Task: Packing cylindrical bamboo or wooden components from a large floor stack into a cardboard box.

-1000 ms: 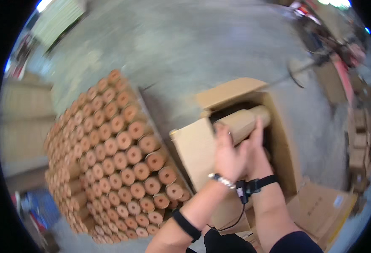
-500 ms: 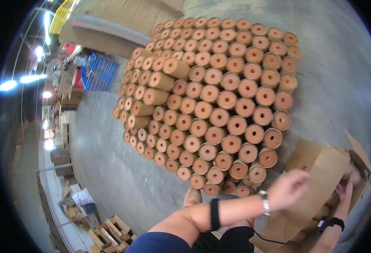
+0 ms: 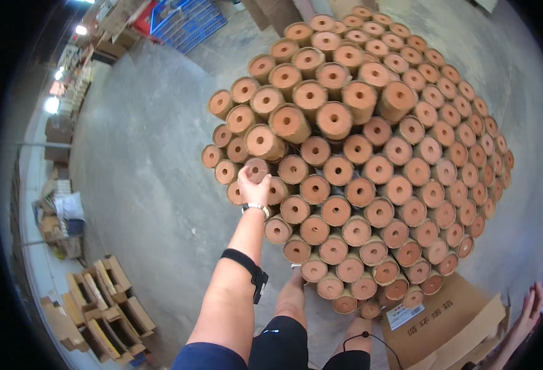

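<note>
My left hand (image 3: 254, 188) reaches out to the near left side of a big stack of paper-wrapped cylinders. Its thumb and fingers close around the top of one cylinder (image 3: 257, 169), which has a round orange-brown end with a hole in the middle. Taller cylinders (image 3: 288, 122) rise just beyond it. Far to the right, my right hand (image 3: 533, 301) is held up over the cardboard box (image 3: 435, 317), its fingers stretched out and nothing seen in them. The inside of the box is mostly out of view.
Flattened or open cardboard cartons (image 3: 108, 308) lie on the concrete floor (image 3: 154, 185) at the lower left. A blue plastic crate (image 3: 188, 24) stands at the far left. My legs are close to the stack's near edge, and a thin black cord (image 3: 385, 345) hangs by my knee.
My left hand has gone from beside the box to a cylinder at the stack's left and closed on it. My right hand has come out of the box. The view has turned left.
</note>
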{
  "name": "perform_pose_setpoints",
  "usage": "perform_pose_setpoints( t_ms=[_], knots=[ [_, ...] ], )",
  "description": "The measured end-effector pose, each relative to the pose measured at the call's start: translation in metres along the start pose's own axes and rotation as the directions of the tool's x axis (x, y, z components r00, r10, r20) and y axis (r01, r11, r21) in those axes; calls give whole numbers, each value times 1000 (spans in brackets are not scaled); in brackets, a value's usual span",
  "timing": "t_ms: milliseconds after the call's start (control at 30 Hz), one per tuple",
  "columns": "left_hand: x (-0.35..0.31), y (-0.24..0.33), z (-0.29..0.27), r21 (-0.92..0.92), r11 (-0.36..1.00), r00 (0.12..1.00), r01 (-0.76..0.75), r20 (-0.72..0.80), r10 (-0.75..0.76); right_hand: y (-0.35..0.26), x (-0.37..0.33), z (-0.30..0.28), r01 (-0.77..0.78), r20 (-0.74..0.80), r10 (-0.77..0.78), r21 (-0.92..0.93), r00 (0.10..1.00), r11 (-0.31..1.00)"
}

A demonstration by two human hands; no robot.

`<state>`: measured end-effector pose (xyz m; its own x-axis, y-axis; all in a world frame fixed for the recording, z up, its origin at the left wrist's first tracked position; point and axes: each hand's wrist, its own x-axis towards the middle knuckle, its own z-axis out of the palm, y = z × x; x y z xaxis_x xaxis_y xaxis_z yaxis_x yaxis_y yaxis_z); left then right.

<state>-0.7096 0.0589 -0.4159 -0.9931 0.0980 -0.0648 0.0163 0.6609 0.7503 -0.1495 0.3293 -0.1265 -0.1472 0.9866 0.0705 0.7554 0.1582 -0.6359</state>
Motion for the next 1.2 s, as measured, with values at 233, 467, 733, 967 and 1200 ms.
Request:
perform_pose_setpoints(
  t_ms=[233,467,733,967,1200],
  knots=[
    [64,-1,-10,60,968,947,-242,230,223,-253,-22,302,429,578,-530,317,620,846],
    [73,2,17,-178,955,948,-239,169,269,-327,-22,536,796,677,-547,-97,493,597],
    [82,-15,18,-218,913,933,-345,28,359,-325,-41,584,828,737,-475,-205,481,521],
    [31,-29,-57,-655,754,961,38,231,152,-303,-35,575,927,563,-753,-67,340,369],
    [-95,-76,-160,-196,-70,201,978,977,71,-332,-70,573,682,742,-138,-504,656,529]
  ],
)
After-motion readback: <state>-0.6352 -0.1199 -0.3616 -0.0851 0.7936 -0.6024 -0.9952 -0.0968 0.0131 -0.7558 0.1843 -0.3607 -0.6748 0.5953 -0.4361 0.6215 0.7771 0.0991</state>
